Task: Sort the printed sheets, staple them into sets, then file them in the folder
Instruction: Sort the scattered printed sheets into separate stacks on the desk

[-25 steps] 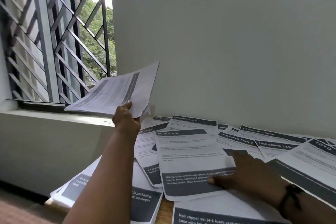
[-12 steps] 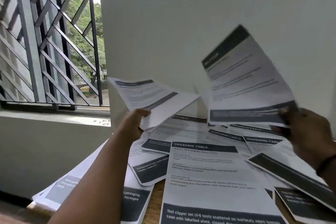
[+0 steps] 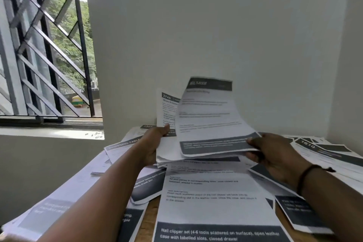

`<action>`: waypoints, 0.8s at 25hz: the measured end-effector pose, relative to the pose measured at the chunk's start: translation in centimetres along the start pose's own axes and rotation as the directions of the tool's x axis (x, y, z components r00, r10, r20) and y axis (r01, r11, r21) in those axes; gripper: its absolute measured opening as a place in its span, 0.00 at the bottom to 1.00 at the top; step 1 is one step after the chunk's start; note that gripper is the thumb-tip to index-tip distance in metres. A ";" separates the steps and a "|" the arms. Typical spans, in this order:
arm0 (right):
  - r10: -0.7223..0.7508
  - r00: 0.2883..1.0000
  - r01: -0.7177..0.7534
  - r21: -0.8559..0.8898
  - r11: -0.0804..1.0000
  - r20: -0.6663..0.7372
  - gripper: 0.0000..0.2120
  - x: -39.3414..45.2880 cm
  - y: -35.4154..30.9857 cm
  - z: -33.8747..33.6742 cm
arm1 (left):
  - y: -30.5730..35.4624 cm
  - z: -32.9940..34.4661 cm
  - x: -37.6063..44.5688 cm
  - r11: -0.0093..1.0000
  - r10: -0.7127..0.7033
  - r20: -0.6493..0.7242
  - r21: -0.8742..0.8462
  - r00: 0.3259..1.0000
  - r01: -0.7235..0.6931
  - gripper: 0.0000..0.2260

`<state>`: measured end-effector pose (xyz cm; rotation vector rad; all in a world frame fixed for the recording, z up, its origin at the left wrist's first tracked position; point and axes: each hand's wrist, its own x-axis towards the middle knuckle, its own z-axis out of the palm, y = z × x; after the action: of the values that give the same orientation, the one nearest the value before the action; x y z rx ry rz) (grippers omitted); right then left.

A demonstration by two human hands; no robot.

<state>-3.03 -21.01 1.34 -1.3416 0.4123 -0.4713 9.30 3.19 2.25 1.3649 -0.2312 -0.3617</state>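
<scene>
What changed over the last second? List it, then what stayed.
The right hand took the multi-room sheet off the table, lifted it and carried it leftward onto the stack of sheets that the left hand grips; that stack came in from the window side to meet it. The nail clipper sheet, now uncovered, and the other spread sheets stayed put.

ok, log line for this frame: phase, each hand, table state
phase: sorting | left hand: holds sheet stack | right hand: pinches MULTI-ROOM sheet over stack | table: loose sheets, unstapled
</scene>
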 end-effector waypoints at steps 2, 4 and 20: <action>-0.039 0.999 0.036 -0.233 0.972 -0.009 0.03 -0.5 0.6 0.5 | 0.1 0.4 -0.4 0.999 0.046 0.023 -0.021 0.999 -0.046 0.11; -0.134 0.991 0.125 -0.393 0.911 0.006 0.05 -0.8 0.8 0.7 | 0.2 0.7 -0.6 0.996 0.055 0.121 -0.083 0.991 -0.045 0.16; -0.350 0.934 0.352 -0.026 0.935 0.072 0.09 -1.5 -0.6 -0.7 | -1.7 4.1 -1.6 0.747 0.403 0.316 0.430 0.859 -0.508 0.03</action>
<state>-4.71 -20.83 1.87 -1.4715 0.1237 -0.7156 6.11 -0.17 1.44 1.7215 -0.8727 -0.0131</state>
